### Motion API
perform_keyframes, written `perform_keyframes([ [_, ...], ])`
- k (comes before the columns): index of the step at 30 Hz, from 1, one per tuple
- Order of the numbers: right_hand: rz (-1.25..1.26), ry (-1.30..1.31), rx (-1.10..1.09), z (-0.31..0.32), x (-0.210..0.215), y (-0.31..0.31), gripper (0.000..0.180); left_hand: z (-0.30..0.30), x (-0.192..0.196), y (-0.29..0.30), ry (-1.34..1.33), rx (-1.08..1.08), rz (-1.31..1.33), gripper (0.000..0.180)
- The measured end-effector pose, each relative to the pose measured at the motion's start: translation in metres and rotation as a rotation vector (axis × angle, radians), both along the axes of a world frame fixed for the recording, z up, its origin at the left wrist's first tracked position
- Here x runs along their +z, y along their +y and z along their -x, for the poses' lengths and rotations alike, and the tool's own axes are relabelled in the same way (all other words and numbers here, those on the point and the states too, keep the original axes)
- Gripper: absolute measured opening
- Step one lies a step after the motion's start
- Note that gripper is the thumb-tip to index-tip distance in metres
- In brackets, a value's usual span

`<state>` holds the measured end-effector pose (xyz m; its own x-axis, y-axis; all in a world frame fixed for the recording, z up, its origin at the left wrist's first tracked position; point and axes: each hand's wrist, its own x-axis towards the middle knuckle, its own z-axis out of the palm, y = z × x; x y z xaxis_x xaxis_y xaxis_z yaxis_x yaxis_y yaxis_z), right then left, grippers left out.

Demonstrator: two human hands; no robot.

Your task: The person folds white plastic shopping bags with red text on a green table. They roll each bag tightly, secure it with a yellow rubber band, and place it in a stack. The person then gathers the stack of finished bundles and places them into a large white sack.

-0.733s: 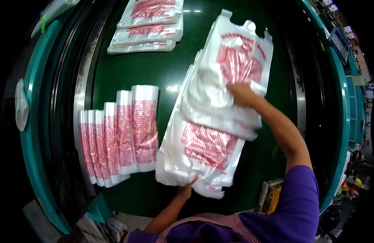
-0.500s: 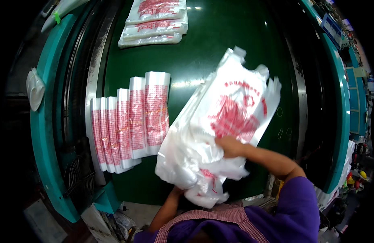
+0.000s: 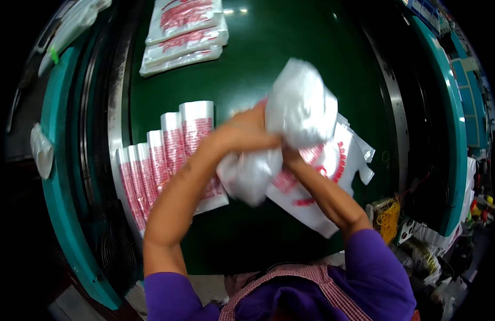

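Observation:
Both my hands are raised above the dark green conveyor belt (image 3: 290, 48) and grip one thick bundle of white plastic bags with red print (image 3: 303, 107). My left hand (image 3: 247, 131) clasps the bundle from the left at its middle. My right hand (image 3: 287, 155) holds it from below, mostly hidden under the plastic. The bundle is folded and bunched, with its handles (image 3: 362, 155) hanging to the right.
A fanned row of folded red-printed bags (image 3: 151, 166) lies on the belt at left. Another stack of bags (image 3: 183, 29) rests at the far end. Teal machine frames (image 3: 60, 203) flank both sides. Yellow rubber bands (image 3: 389, 219) and clutter sit at lower right.
The bundle, which lay flat on the belt, has been lifted and folded over. My left hand came up from the near edge to grasp it beside my right hand.

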<state>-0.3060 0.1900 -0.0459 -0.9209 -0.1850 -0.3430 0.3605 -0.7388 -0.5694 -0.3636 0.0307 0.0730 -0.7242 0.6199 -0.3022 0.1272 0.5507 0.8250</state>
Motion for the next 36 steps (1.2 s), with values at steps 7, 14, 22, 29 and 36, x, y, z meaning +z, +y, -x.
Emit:
perform_keyframes([
  [7, -0.638, 0.501, -0.133, 0.154, -0.003, 0.055, 0.051, 0.09, -0.035, 0.032, 0.625, 0.582, -0.347, 0.049],
  [14, -2.006, -0.054, -0.46, -0.063, -0.03, 0.268, 0.057, -0.075, -0.164, -0.016, 0.32, 0.611, 0.025, 0.069],
  [22, -2.06, 0.022, -0.223, -0.101, -0.056, 0.296, 0.067, -0.125, -0.118, 0.035, 0.807, -0.063, 0.296, 0.068],
  [29, -2.123, 0.038, 0.463, -0.329, 0.002, 0.168, 0.08, -0.106, -0.165, 0.043, 0.869, 0.017, 0.183, 0.056],
  [36, -2.325, 0.122, -0.012, -0.212, -0.065, 0.185, 0.06, -0.118, -0.169, 0.05, 0.919, -0.009, 0.117, 0.038],
])
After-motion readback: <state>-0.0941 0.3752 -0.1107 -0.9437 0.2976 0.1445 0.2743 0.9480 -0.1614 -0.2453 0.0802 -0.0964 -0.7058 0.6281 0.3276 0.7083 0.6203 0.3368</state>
